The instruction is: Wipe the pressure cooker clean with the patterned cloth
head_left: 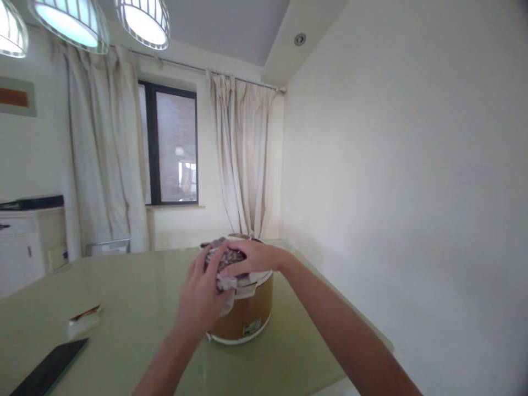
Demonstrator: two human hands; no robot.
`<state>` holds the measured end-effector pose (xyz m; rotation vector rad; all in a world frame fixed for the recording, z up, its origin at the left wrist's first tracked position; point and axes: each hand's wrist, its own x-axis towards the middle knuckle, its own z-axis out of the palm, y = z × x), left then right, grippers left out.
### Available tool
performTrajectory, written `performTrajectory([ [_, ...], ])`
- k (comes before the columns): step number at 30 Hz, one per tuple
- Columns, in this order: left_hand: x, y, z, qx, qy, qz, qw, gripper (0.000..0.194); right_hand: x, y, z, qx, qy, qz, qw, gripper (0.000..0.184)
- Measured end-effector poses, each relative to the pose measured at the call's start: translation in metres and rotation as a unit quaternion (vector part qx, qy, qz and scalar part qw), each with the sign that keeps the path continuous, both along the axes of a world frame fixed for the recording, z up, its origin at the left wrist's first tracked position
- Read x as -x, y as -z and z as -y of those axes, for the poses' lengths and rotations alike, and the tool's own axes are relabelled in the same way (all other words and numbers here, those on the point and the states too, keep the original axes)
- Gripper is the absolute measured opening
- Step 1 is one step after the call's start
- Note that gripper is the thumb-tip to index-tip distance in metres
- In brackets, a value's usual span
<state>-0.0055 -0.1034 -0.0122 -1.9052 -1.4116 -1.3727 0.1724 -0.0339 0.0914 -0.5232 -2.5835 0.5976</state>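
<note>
A round brown drum-shaped container (247, 313) with a white rim stands on the green table. At its top, a bunched grey and white patterned cloth (226, 257) is gathered between my two hands. My left hand (203, 291) wraps the near left side of the bundle, fingers bent over it. From the right, my right hand (251, 257) reaches across the container's top and grips the cloth with curled fingers. White folds of material hang over the container's front rim. What lies inside the container is hidden by the hands and cloth.
On the green table (136, 297), a dark flat slab (49, 366) lies at the near left, with a small reddish-brown and clear item (85, 314) beyond it. A white wall (404, 181) runs along the right side. Curtains (243, 154) hang behind the table.
</note>
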Motion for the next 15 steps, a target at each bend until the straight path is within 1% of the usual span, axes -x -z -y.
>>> performTrajectory([
  [1,0.018,-0.002,-0.006,0.008,-0.006,0.036,0.999,0.082,0.000,-0.004,-0.010,0.043,-0.005,-0.010,0.999,0.055],
  [2,0.035,-0.003,-0.014,0.009,-0.018,0.071,0.997,0.077,0.001,-0.006,-0.022,0.067,0.028,-0.036,0.997,0.054],
  [3,0.050,-0.004,-0.023,0.010,-0.035,0.097,0.995,0.071,0.005,-0.005,-0.035,0.067,0.098,-0.076,0.990,0.050],
  [4,0.063,-0.004,-0.032,0.022,-0.047,0.101,0.994,0.063,0.010,-0.001,-0.048,0.045,0.183,-0.111,0.976,0.047],
  [5,0.072,-0.003,-0.041,0.047,-0.050,0.086,0.994,0.054,0.017,0.005,-0.061,0.014,0.261,-0.131,0.956,0.045],
  [6,0.078,-0.003,-0.050,0.080,-0.046,0.057,0.994,0.046,0.024,0.014,-0.073,-0.016,0.317,-0.130,0.939,0.046],
  [7,0.081,-0.002,-0.058,0.112,-0.041,0.023,0.993,0.041,0.032,0.024,-0.082,-0.040,0.346,-0.115,0.930,0.047],
  [9,0.079,-0.003,-0.071,0.158,-0.053,-0.027,0.986,0.039,0.044,0.042,-0.095,-0.066,0.350,-0.070,0.932,0.047],
  [11,0.074,-0.009,-0.081,0.187,-0.101,-0.050,0.976,0.040,0.050,0.055,-0.100,-0.088,0.341,-0.055,0.934,0.041],
  [13,0.069,-0.020,-0.092,0.232,-0.141,-0.076,0.959,0.039,0.050,0.061,-0.101,-0.104,0.336,-0.060,0.934,0.038],
  [15,0.067,-0.032,-0.108,0.270,-0.170,-0.108,0.941,0.036,0.047,0.063,-0.101,-0.113,0.326,-0.067,0.936,0.039],
])
